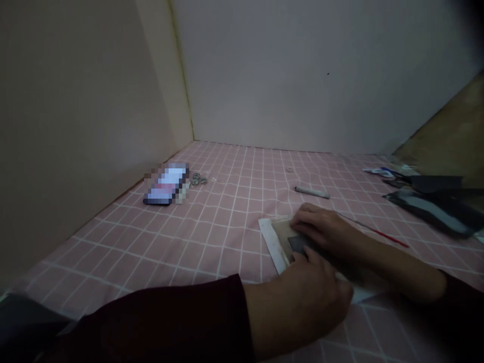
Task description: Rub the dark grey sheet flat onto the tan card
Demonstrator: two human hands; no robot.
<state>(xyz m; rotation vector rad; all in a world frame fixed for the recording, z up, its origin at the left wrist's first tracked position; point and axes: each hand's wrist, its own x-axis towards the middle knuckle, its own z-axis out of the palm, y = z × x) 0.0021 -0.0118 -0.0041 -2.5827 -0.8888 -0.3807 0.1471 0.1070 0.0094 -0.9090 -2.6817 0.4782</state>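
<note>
A beige sheet [280, 236] with a white border [273, 248] lies tilted on the pink cloth, and a small dark grey piece [297, 244] rests on it. At the lower edge of that piece, the thumb and index finger of my left hand [308, 292] come together; the other fingers are curled in. Behind it, my right hand [327, 229] rests on the sheet's upper right part, fingers bent downward and slightly apart. Both hands cover much of the sheet. Whatever lies under the right palm is hidden.
A lit phone [166, 184] lies at left beside small metal rings [198, 179]. A grey tube-like stick [312, 192] is beyond the hands. A thin red-handled tool [391, 239] lies right of the right hand. Dark plastic packets [438, 209] sit far right. Walls [302, 75] bound the cloth.
</note>
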